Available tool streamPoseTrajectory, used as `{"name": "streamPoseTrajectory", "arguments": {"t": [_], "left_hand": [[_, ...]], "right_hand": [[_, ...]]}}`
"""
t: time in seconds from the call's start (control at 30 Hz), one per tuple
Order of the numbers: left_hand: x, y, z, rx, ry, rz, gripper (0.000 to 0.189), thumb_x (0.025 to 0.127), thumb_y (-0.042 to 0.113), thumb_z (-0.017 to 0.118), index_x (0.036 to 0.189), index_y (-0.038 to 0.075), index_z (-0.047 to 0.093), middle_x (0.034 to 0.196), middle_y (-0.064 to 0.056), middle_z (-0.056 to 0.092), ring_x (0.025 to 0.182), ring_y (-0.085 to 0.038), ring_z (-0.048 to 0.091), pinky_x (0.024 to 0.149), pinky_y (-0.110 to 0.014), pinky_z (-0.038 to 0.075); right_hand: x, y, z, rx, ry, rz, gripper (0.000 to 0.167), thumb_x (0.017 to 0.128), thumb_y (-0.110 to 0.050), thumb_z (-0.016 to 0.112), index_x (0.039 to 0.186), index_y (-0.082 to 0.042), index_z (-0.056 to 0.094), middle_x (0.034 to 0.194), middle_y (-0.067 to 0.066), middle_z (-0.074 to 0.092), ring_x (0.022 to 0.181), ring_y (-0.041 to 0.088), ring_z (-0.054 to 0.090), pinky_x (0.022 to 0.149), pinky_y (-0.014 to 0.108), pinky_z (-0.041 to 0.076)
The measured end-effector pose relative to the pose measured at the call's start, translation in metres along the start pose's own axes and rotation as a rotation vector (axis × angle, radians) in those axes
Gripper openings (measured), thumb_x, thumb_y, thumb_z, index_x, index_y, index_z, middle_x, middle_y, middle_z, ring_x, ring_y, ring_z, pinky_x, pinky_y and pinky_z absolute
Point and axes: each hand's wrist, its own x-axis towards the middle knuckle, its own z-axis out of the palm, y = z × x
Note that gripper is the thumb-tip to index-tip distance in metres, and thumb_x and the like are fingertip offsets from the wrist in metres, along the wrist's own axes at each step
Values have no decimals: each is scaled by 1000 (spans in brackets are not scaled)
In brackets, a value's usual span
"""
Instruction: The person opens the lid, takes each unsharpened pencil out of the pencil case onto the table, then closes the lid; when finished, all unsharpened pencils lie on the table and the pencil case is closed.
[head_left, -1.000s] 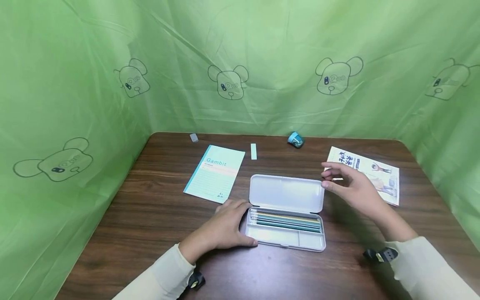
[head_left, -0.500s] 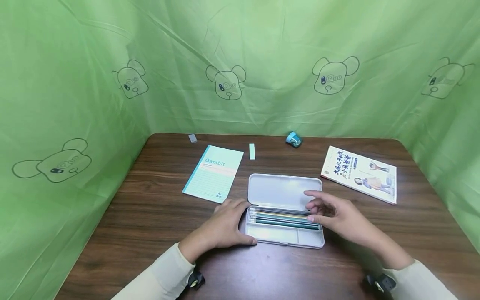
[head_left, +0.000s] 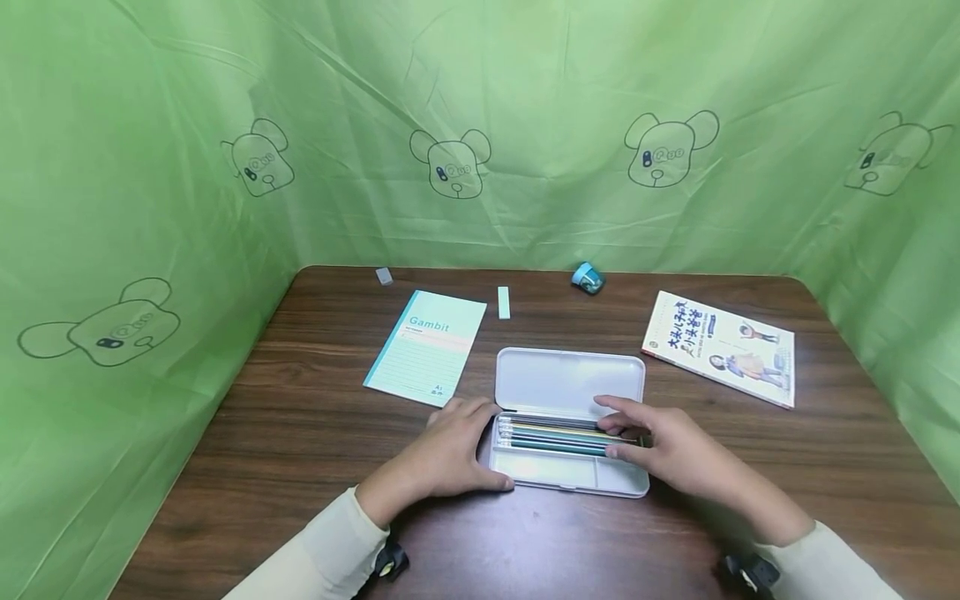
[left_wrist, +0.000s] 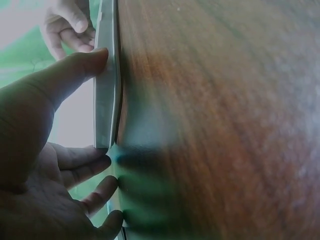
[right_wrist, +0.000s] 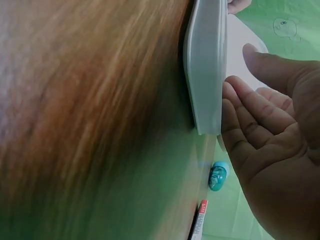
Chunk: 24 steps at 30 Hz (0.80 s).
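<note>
A white pencil case (head_left: 547, 472) lies on the table with its lid (head_left: 562, 383) folded back. Several pencils (head_left: 551, 439), dark, green and yellow, lie in its long rear compartment, eraser ends to the left. My left hand (head_left: 450, 454) holds the case's left end, thumb at the front edge and fingers round the side. Over the right part of the pencils is my right hand (head_left: 667, 442), with thumb and fingers spread apart and the pencils' right ends partly hidden beneath. In the right wrist view the right hand's fingertips (right_wrist: 230, 90) reach just over the case's edge (right_wrist: 207, 75).
A Gambit notebook (head_left: 427, 346) lies behind my left hand. Farther back are a small grey block (head_left: 384, 276), a pale strip (head_left: 503, 302) and a blue pencil sharpener (head_left: 588, 278). A picture book (head_left: 720, 350) lies at the right. Green cloth (head_left: 525, 217) surrounds the table.
My right hand has moved from beside the lid, near the picture book, leftward and down over the right part of the pencils. My left hand stays at the case's left end.
</note>
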Motion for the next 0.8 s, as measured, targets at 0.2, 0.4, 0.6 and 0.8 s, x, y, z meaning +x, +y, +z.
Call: {"name": "streamPoseTrajectory", "arguments": {"t": [0.2, 0.4, 0.6, 0.8], "left_hand": [[0, -1, 0, 2, 12, 5, 96, 78, 60, 96, 154, 12, 61, 158, -6, 63, 145, -33, 54, 119, -62, 44], [0, 0, -1, 0, 7, -5, 97, 79, 61, 95, 155, 12, 60, 160, -6, 62, 147, -33, 53, 121, -62, 42], [1, 1, -2, 4, 0, -16, 98, 79, 61, 95, 156, 12, 60, 161, -7, 61, 148, -34, 53, 122, -62, 42], [1, 0, -1, 6, -2, -18, 98, 79, 62, 95, 156, 12, 59, 161, -6, 61, 148, -33, 53, 122, -62, 42]], "right_hand": [[2, -3, 3, -100, -34, -19, 65, 98, -16, 86, 158, -16, 62, 121, -15, 83, 116, 8, 77, 99, 40, 63], [6, -5, 5, -143, -65, -13, 62, 100, -18, 85, 158, -17, 63, 104, -24, 74, 102, -2, 68, 92, 34, 61], [8, -5, 7, -99, -94, -5, 61, 101, -17, 84, 158, -14, 62, 103, -22, 72, 96, -5, 66, 85, 28, 60], [11, -8, 7, -85, -130, 15, 61, 102, -18, 83, 159, -15, 61, 100, -21, 69, 91, -5, 61, 82, 26, 56]]}}
